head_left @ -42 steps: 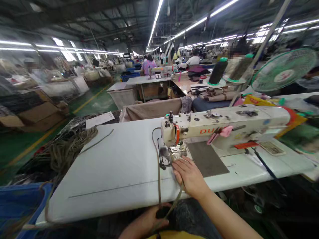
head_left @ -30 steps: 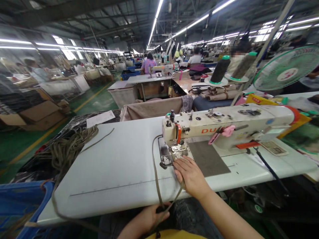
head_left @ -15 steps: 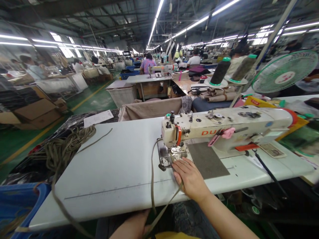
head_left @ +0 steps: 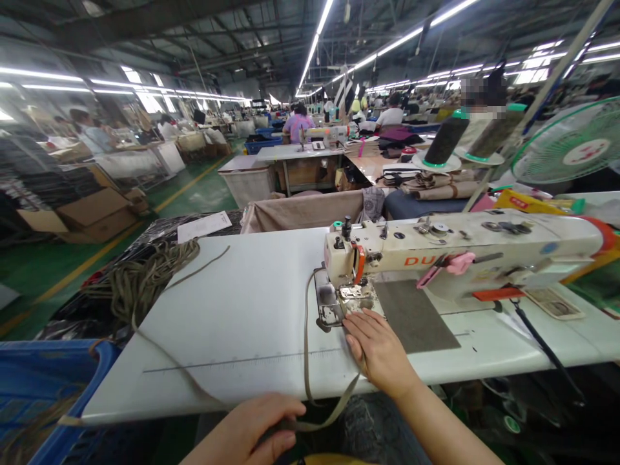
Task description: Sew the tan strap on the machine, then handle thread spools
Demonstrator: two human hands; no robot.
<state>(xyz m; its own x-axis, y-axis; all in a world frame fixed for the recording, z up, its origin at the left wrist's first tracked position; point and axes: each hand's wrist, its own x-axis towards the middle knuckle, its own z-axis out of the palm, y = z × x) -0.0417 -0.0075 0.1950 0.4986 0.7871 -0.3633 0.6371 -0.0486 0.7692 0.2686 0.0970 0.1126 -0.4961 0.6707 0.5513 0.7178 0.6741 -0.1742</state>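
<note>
A cream sewing machine (head_left: 450,252) stands on a white table (head_left: 232,310). My right hand (head_left: 375,345) lies flat on the table just in front of the needle plate (head_left: 356,297), fingers together, pressing an olive webbing strap (head_left: 306,336). The strap runs from under the machine head, loops toward me and drops off the front edge. Below that edge my left hand (head_left: 254,433) is closed round the strap. A second length of strap trails left across the table to a tangled pile of webbing (head_left: 140,278).
A blue bin (head_left: 33,394) sits at the lower left. Behind the machine are thread cones (head_left: 445,139), a green fan (head_left: 571,145) and folded cloth. Cardboard boxes (head_left: 92,213) and other sewing stations with people fill the hall beyond.
My left hand has come up and to the left, pulling the strap so its loop lies further across the table. My right hand has stayed by the needle plate.
</note>
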